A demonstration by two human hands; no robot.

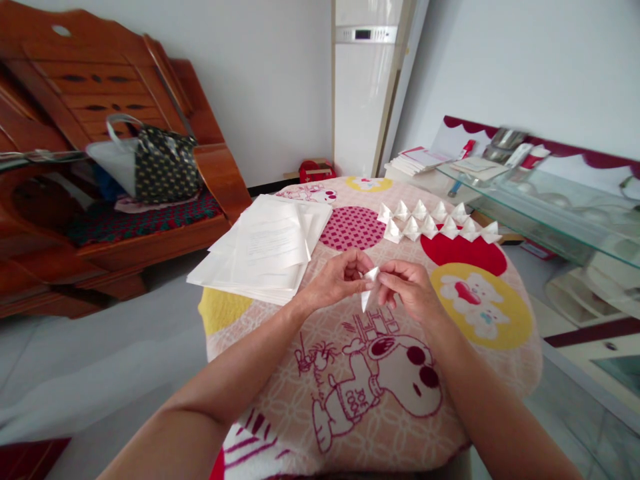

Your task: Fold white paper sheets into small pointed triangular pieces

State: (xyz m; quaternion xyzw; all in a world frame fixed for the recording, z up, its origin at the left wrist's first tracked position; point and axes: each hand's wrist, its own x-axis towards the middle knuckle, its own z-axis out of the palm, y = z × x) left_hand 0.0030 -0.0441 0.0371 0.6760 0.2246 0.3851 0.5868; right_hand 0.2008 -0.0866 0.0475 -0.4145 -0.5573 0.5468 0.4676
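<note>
Paper piece (367, 300): partly hid., folds unclear
L hand (344, 275): grip pinching it
R hand (411, 287): grip same
Top sheet (276, 239): print illegible

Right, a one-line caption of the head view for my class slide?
Left hand and right hand hold a folded paper over a patterned cloth, near two rows of paper shapes.

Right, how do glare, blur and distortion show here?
Head view throughout: pale reflections streak the tall glossy white appliance; the carved brown wooden bench looks tilted and stretched near the edge, likely lens distortion; print on the white paper sheet is too soft to read; creases on the small folded white paper piece are faint.
</note>
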